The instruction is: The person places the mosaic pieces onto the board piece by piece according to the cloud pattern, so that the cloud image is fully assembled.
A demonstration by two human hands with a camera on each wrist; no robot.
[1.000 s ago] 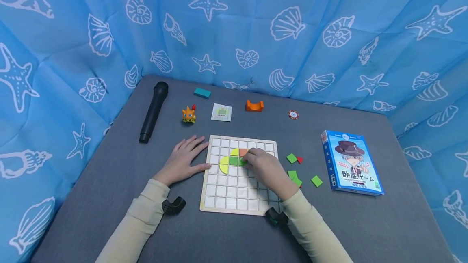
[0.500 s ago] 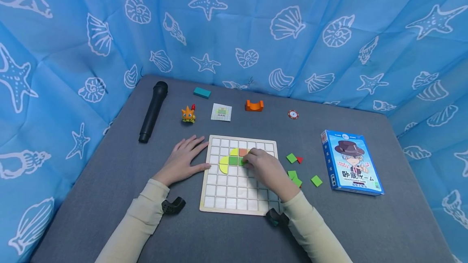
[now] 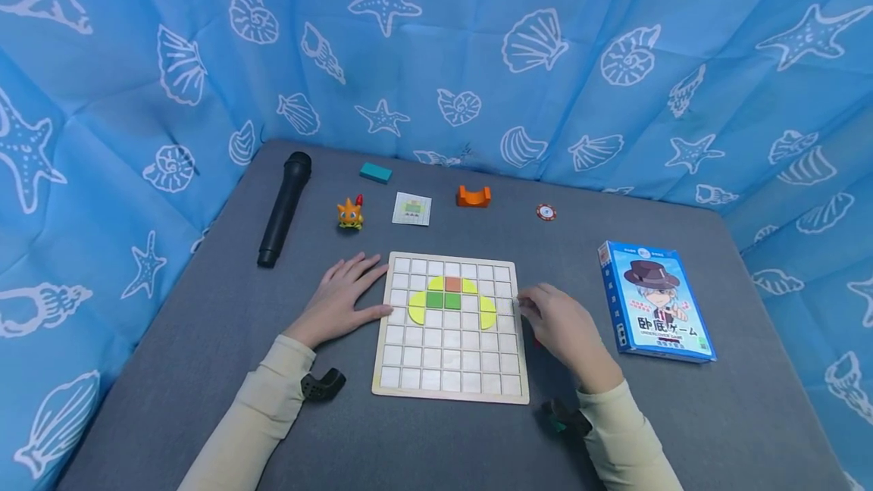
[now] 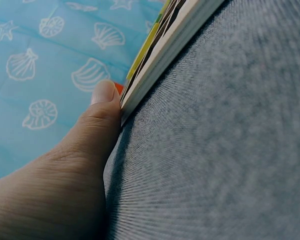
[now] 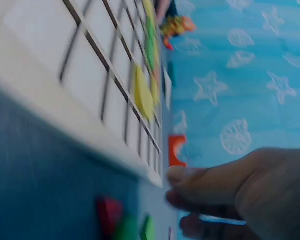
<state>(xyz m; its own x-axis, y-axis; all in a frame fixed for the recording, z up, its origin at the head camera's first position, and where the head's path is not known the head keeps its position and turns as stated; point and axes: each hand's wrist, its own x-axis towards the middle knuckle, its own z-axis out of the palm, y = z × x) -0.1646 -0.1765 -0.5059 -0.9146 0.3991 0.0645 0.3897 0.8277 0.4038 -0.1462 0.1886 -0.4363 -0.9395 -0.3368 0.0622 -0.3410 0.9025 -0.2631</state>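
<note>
A grey worktop (image 3: 204, 370) stood inside a blue curtain (image 3: 546, 44) with white shells and starfish on it.

The white grid board (image 3: 446, 370) lay near the front edge, in the middle. Yellow, green and orange tiles (image 3: 450, 299) sat in its far rows.

A blue game box (image 3: 655, 301) lay by the right edge. It showed a person in a hat, and big signs I could not read well.

A black microphone (image 3: 284, 207) lay near the far left corner.

The left hand (image 3: 341, 298) lay flat on the worktop, fingers straight and relaxed. Its thumb (image 4: 104, 107) touched the left edge of the board. It held nothing.

The right hand (image 3: 562, 320) was just past the right edge of the board, with the arm coming in from the front. Its fingers (image 5: 200, 182) were bent over small red and green pieces (image 5: 122, 222) on the worktop. I could not tell if it held one.

Along the far edge sat a pattern card (image 3: 412, 209), an orange block (image 3: 474, 196), a teal block (image 3: 376, 172), a little orange toy (image 3: 350, 214) and a round chip (image 3: 546, 211).
</note>
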